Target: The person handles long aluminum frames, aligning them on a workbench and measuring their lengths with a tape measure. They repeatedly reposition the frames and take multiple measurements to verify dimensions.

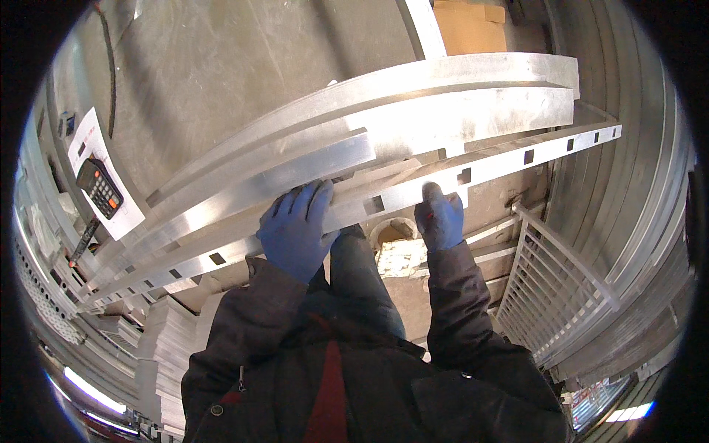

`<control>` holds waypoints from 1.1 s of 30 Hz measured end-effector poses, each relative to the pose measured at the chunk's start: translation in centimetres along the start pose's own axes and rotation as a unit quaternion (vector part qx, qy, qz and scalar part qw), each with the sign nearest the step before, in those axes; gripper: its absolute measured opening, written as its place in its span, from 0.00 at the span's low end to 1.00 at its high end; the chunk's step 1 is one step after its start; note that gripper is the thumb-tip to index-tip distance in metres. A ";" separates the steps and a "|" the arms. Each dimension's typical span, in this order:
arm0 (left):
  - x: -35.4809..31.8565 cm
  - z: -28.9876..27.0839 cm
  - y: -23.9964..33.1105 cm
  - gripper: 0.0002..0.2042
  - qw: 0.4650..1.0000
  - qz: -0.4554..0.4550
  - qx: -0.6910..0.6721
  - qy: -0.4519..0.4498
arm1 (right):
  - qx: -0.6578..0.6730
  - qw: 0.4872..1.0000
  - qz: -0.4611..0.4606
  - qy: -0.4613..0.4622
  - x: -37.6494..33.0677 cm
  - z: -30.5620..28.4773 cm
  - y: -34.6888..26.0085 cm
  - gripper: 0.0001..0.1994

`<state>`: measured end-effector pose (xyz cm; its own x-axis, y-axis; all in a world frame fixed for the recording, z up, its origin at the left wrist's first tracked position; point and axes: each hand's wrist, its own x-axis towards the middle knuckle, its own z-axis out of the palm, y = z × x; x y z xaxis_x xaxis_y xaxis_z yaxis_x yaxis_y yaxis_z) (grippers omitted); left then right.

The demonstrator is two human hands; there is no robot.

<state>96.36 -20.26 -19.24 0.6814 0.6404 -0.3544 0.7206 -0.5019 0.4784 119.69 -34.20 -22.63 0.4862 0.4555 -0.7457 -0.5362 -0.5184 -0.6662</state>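
Both my hands wear blue gloves. My left hand [295, 225] lies palm down on a stack of long silvery metal profiles [413, 125] that run from lower left to upper right. My right hand [439, 216] grips the near edge of a long metal strip [502, 164] pierced with square holes, which lies nearest to me. Dark jacket sleeves cover both forearms, and my leg in jeans shows between them.
A black calculator [100, 186] rests on a white paper sheet [111, 214] at the left. A metal grille of parallel bars [557, 284] leans at the lower right. A brown cardboard box [467, 28] sits at the top. Stacked metal pieces [166, 336] lie at the lower left.
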 end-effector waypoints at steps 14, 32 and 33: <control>-0.5 0.2 0.2 0.35 1.000 -0.012 -0.001 -0.006 | 0.024 1.000 0.013 0.012 -0.5 0.5 -0.3 0.24; -10.0 -4.2 1.7 0.49 0.995 -0.003 0.013 0.097 | -0.220 0.925 -0.277 -0.136 1.8 -10.0 6.1 0.26; -12.2 -5.0 1.5 0.49 0.992 -0.012 -0.001 0.123 | -0.343 0.874 -0.327 -0.111 1.7 -10.7 6.7 0.25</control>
<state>88.43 -25.92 -10.17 0.6123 0.7747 -0.1579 0.7353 -0.4845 0.4740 124.34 -44.59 -28.28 0.3466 0.9063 -0.2420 0.3829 -0.3722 -0.8455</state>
